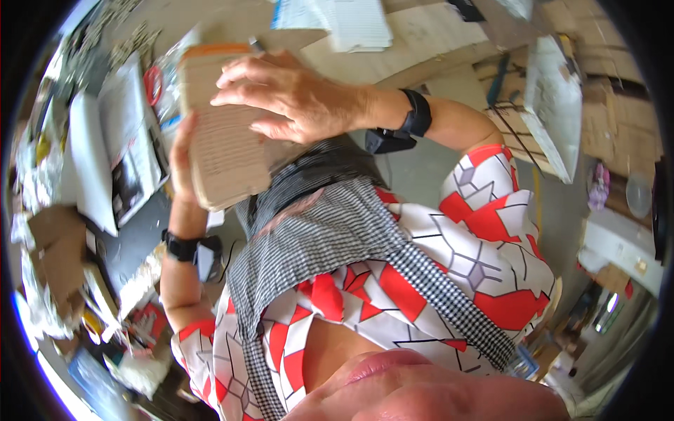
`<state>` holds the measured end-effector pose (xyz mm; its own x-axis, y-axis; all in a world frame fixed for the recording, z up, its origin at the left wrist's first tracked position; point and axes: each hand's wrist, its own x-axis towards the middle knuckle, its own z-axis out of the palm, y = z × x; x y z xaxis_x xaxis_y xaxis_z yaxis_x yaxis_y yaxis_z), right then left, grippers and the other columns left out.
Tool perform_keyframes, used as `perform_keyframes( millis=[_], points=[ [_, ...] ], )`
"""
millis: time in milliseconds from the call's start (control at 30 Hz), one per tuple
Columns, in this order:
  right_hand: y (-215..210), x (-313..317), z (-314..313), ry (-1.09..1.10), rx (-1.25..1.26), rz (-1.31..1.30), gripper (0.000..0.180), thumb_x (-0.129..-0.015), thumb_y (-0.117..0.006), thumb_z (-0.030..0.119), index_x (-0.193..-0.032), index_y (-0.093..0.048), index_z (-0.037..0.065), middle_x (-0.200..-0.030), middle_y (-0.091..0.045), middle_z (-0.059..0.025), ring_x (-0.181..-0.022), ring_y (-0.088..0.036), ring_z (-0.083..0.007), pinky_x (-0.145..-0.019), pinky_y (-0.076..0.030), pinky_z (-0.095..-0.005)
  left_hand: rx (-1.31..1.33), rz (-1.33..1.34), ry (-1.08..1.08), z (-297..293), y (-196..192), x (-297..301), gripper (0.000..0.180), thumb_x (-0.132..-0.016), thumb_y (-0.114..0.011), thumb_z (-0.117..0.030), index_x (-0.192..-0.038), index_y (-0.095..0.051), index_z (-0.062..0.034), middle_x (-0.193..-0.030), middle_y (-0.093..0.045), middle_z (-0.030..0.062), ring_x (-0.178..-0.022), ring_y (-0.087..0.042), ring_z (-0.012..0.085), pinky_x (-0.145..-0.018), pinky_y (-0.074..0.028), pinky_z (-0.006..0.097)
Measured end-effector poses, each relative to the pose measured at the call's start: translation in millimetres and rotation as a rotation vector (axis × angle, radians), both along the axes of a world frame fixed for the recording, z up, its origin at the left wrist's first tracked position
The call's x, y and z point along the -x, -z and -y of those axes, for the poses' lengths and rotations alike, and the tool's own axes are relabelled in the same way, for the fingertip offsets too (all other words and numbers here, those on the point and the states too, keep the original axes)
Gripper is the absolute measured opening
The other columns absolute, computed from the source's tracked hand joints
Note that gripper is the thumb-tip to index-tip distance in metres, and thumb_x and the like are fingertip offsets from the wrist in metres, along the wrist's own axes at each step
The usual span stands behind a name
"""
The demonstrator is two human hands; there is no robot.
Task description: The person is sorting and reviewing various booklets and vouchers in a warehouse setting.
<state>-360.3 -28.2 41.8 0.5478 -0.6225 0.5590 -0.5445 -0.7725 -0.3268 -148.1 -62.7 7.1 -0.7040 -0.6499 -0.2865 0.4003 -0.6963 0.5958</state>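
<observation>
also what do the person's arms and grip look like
The ungloved left grip has a black wrist strap; the ungloved right grip, another black strap with a boxy black device. Short white fabric sleeves carry angular red patches and dark lines.

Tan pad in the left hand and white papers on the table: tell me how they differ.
Colour: the tan pad is brownish with an orange strip at its top end, while the white papers are pale.
Support: the tan pad is held up by the left hand, with the right hand over it; the white papers lie on the table.
Shared: both look like paper.
</observation>
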Motion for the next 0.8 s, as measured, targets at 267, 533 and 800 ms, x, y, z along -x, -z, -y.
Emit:
perform_keyframes(
  millis=[267,533,800],
  points=[
    [-11.5,358.5,83.2,1.248,0.215,-0.106,0.024,-0.078,-0.059,0.021,-0.089,-0.062,0.0,-0.082,-0.062,-0.0193,-0.08,-0.06,-0.0312,-0.073,-0.047,-0.0374,0.179,0.246,-0.059,76.7,26.4,11.7,0.041,-0.09,-0.043,-0.016,-0.126,-0.037,0.002,-0.122,-0.05,0.0157,-0.109,-0.051,0.0242,-0.094,-0.039,0.036],
    [4.1,546.4,119.1,1.332,-0.053,-0.581,0.029,-0.079,-0.058,0.025,-0.1,-0.06,0.005,-0.095,-0.061,-0.0183,-0.093,-0.056,-0.038,-0.08,-0.044,-0.0457,0.351,0.42,-0.163,69.6,-15.9,-0.6,0.045,-0.092,-0.043,-0.02,-0.13,-0.034,0.0031,-0.125,-0.045,0.014,-0.115,-0.045,0.0217,-0.097,-0.034,0.033],
    [-12.5,484.8,167.3,1.5,-0.296,-0.628,0.03,-0.078,-0.057,0.023,-0.099,-0.061,0.003,-0.105,-0.056,-0.0267,-0.102,-0.053,-0.041,-0.086,-0.043,-0.0473,0.71,0.821,-0.306,71.8,-47.5,12.6,0.058,-0.086,-0.053,-0.024,-0.134,-0.03,-0.0005,-0.135,-0.035,0.0167,-0.127,-0.032,0.0271,-0.105,-0.022,0.037]
  ],
)
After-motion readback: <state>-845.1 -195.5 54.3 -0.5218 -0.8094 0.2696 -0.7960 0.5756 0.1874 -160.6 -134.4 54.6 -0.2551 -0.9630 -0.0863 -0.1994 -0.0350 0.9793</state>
